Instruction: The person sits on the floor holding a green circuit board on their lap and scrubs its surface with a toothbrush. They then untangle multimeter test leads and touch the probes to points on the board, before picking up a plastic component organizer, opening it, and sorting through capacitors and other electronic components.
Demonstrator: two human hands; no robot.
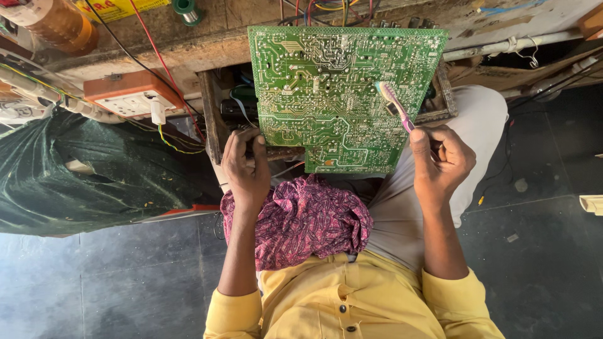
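Observation:
A large green circuit board with its solder side facing me is held over my lap and the edge of a wooden bench. My left hand grips its lower left edge. My right hand holds a pink toothbrush by the handle, and the bristle head rests on the board's right side. A crumpled purple patterned cloth lies on my lap just below the board.
An orange-and-white socket box with red, black and yellow wires hangs at the left. A dark green bag sits below it. An amber bottle and a solder spool stand on the wooden bench. Dark floor tiles lie at the right.

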